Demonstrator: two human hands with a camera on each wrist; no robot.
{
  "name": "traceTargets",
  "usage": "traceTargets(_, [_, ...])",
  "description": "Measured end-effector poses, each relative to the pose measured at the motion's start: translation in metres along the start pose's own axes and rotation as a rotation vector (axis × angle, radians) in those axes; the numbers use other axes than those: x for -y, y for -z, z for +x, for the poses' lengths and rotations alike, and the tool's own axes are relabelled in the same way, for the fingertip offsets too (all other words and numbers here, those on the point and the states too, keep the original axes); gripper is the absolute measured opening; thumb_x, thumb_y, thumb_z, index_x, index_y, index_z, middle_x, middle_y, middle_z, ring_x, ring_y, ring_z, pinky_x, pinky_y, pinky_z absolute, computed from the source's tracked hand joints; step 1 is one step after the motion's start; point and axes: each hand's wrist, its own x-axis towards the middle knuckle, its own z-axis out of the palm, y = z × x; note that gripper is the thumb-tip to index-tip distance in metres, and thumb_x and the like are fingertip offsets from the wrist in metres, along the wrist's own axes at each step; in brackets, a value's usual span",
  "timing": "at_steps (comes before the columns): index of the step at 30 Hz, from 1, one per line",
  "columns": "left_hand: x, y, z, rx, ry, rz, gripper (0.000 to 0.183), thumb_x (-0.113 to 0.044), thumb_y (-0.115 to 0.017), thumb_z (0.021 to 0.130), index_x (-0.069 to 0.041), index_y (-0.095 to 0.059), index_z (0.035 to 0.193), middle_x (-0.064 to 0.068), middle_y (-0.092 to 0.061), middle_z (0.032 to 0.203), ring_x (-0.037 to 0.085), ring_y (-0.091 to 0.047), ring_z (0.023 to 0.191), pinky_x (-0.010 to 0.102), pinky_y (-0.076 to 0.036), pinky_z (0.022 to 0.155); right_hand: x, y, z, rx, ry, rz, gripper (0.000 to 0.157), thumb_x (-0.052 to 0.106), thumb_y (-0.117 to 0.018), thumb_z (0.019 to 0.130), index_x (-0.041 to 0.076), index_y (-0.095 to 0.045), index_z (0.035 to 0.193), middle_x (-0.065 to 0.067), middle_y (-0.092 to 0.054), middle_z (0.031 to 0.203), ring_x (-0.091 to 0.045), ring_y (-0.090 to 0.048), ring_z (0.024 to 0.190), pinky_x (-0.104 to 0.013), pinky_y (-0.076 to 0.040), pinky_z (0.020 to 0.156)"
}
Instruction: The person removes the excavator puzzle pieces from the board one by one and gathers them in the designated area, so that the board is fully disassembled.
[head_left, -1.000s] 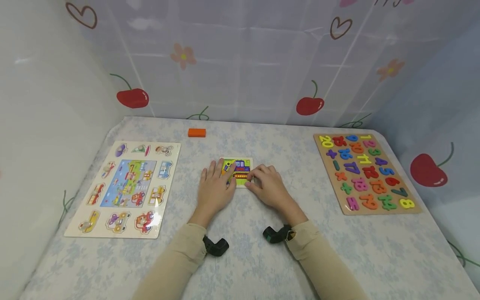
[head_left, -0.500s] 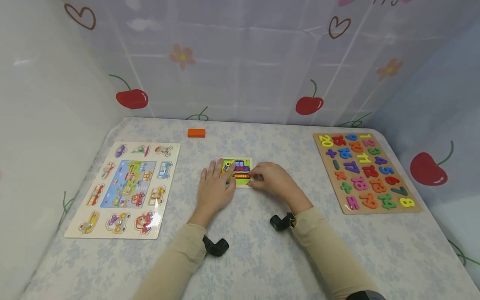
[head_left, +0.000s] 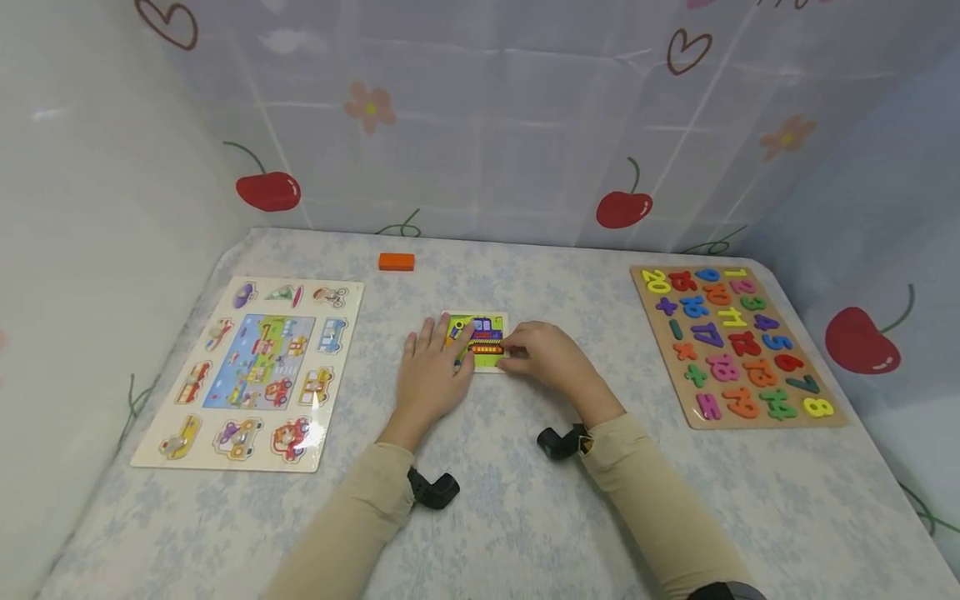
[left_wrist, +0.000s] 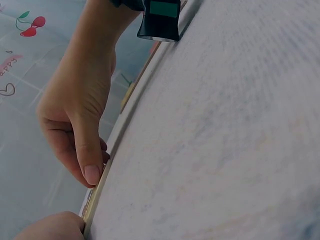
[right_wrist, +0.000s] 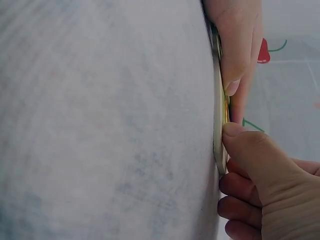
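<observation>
A small square jigsaw puzzle [head_left: 487, 327] with a purple and orange vehicle on green lies flat mid-table in the head view. My left hand [head_left: 435, 379] rests over its left part with fingers spread and straight. At its right edge, my right hand [head_left: 551, 358] pinches with thumb and curled fingers. In the right wrist view the right thumb [right_wrist: 234, 129] lies on the puzzle's face beside the rim [right_wrist: 218, 135], other fingers curled at the corner. Whether a single piece is between those fingertips is hidden.
To the left lies a white vehicle picture board [head_left: 327, 425]. On the right is a wooden number board [head_left: 686, 392] with colourful digits and signs. An orange block [head_left: 396, 262] sits near the back edge, before the patterned curtain [head_left: 480, 150].
My right hand has shifted slightly right along the puzzle's edge and its fingers have drawn together there. My left hand stays in place on the puzzle.
</observation>
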Motion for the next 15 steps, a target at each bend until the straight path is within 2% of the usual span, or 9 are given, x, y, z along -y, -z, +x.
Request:
traceTargets(4, [-0.0002,0.0017,-0.0002,-0.002,0.001,-0.003,0.053,-0.051,-0.03,0.103,-0.04,-0.028,0.155,0.002,-0.013,0.168,0.029,-0.008,0.156,0.052,-0.005,0.126,-0.0014,-0.0024,0.0016,-0.026,0.016,0.007,0.024,0.028,-0.076,0.088,0.011,-0.078,0.104,0.0,-0.074,0.094,-0.011,-0.064,0.081,-0.029,-0.055,0.074])
traceTargets(8, [-0.0011,0.0031,0.0004,-0.006,-0.008,-0.009,0.053,-0.051,-0.03,0.103,-0.04,-0.028,0.156,0.002,-0.014,0.168,0.03,-0.008,0.156,0.053,-0.006,0.126,-0.0049,-0.0058,0.0034,-0.041,-0.023,0.074,0.02,0.025,-0.075,0.089,0.01,-0.077,0.102,-0.001,-0.072,0.093,-0.012,-0.064,0.083,-0.03,-0.055,0.076])
traceTargets(11, [-0.0012,0.0033,0.0007,-0.011,-0.013,-0.013,0.053,-0.05,-0.031,0.103,-0.039,-0.029,0.155,0.003,-0.015,0.168,0.03,-0.008,0.156,0.053,-0.007,0.126,-0.0073,-0.0078,0.0031,-0.035,-0.068,0.144,0.023,0.027,-0.075,0.089,0.009,-0.075,0.104,-0.003,-0.07,0.095,-0.014,-0.063,0.086,-0.031,-0.055,0.078])
traceTargets(15, [-0.0008,0.0029,0.0003,-0.012,-0.015,-0.016,0.053,-0.05,-0.032,0.103,-0.039,-0.031,0.155,0.003,-0.015,0.168,0.03,-0.009,0.156,0.053,-0.007,0.126,-0.0087,-0.0102,0.0025,-0.027,-0.083,0.173,0.028,0.03,-0.075,0.089,0.01,-0.073,0.109,-0.003,-0.068,0.096,-0.016,-0.06,0.087,-0.033,-0.053,0.08])
